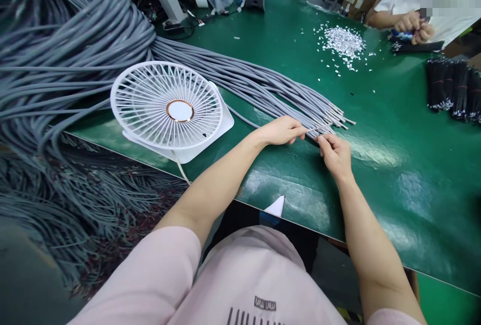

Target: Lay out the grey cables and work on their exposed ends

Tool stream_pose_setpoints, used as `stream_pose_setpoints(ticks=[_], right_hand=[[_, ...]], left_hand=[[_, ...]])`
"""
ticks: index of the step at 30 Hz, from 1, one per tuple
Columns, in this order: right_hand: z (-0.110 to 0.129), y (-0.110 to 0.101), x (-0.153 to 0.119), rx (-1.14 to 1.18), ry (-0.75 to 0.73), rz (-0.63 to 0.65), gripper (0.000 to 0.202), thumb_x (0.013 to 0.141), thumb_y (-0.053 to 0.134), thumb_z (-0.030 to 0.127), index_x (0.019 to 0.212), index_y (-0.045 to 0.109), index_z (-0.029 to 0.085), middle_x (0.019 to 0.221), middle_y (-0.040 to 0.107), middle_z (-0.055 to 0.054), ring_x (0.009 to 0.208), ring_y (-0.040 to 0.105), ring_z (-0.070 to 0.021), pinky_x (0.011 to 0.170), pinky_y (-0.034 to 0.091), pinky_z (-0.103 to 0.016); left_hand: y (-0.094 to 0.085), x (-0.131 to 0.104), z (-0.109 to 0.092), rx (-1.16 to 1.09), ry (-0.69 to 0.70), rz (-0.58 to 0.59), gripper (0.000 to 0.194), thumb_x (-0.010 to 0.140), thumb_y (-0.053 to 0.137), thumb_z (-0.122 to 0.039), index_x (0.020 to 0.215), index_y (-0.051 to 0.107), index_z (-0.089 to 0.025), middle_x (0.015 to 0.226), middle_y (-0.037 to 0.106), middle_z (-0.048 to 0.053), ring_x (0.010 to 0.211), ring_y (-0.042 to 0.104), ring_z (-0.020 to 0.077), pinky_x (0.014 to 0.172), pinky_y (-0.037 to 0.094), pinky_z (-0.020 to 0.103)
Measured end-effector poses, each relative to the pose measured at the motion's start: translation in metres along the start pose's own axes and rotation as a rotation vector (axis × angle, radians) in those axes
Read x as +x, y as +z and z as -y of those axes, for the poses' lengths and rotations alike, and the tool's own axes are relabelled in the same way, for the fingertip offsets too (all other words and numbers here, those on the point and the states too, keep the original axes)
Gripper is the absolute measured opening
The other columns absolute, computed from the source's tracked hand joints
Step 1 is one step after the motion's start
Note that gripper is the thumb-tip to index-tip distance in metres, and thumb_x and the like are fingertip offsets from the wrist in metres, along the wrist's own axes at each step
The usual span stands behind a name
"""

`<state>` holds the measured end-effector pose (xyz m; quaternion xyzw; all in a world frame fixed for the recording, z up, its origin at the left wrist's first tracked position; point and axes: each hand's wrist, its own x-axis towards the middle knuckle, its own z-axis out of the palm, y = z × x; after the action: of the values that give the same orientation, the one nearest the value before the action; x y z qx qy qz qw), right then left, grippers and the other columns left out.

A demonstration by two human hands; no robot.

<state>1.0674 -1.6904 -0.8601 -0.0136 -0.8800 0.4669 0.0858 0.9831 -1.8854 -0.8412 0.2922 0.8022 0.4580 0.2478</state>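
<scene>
Pink shirt (259,275) in front, a person's left hand (282,131) and right hand (335,155) pinch one gray cable (312,129) near its tip, over a green table (379,200), beside the loose ends of a cable bundle (240,77).

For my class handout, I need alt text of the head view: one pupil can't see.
A person's left hand and right hand hold a grey cable beside the pale ends of a cable bundle on a green table. A white fan sits to the left; across the table, another person's hands are near a heap of silvery scraps.
</scene>
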Motion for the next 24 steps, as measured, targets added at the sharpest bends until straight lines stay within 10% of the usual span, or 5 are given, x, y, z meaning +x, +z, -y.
stream_pose_setpoints(ticks=[6, 12, 18, 24], right_hand=[[0.002, 0.003, -0.001, -0.016, -0.027, -0.003, 0.027, 0.087, 0.056, 0.036, 0.076, 0.071, 0.016, 0.056, 0.053, 0.001, 0.051, 0.043, -0.0116, 0.053, 0.033, -0.026], [-0.002, 0.004, 0.006, -0.010, 0.001, -0.045, 0.028, 0.087, 0.056, 0.036, 0.077, 0.071, 0.015, 0.054, 0.052, 0.002, 0.052, 0.044, -0.0124, 0.053, 0.035, -0.026], [0.027, 0.016, -0.011, 0.026, -0.223, 0.137, 0.024, 0.089, 0.056, 0.033, 0.080, 0.072, 0.017, 0.066, 0.060, -0.001, 0.058, 0.050, -0.0132, 0.058, 0.039, -0.027], [0.012, -0.022, -0.005, -0.085, -0.130, -0.095, 0.028, 0.091, 0.054, 0.035, 0.083, 0.073, 0.017, 0.062, 0.058, 0.000, 0.057, 0.051, -0.0133, 0.057, 0.037, -0.027]], left_hand=[[0.013, 0.008, 0.002, 0.209, -0.039, -0.208, 0.037, 0.089, 0.046, -0.044, 0.080, 0.071, -0.019, 0.064, 0.065, -0.001, 0.062, 0.054, 0.0114, 0.059, 0.033, 0.024], [0.013, 0.007, 0.002, 0.306, -0.005, -0.165, 0.037, 0.090, 0.046, -0.045, 0.080, 0.072, -0.020, 0.076, 0.069, 0.000, 0.070, 0.058, 0.0141, 0.062, 0.034, 0.025], [0.018, 0.019, 0.012, 0.381, -0.114, -0.256, 0.040, 0.091, 0.043, -0.045, 0.082, 0.073, -0.021, 0.083, 0.071, 0.003, 0.080, 0.062, 0.0177, 0.070, 0.040, 0.026], [0.016, 0.014, 0.010, 0.223, -0.050, -0.229, 0.036, 0.091, 0.046, -0.043, 0.082, 0.072, -0.020, 0.075, 0.069, 0.001, 0.071, 0.058, 0.0145, 0.067, 0.039, 0.025]])
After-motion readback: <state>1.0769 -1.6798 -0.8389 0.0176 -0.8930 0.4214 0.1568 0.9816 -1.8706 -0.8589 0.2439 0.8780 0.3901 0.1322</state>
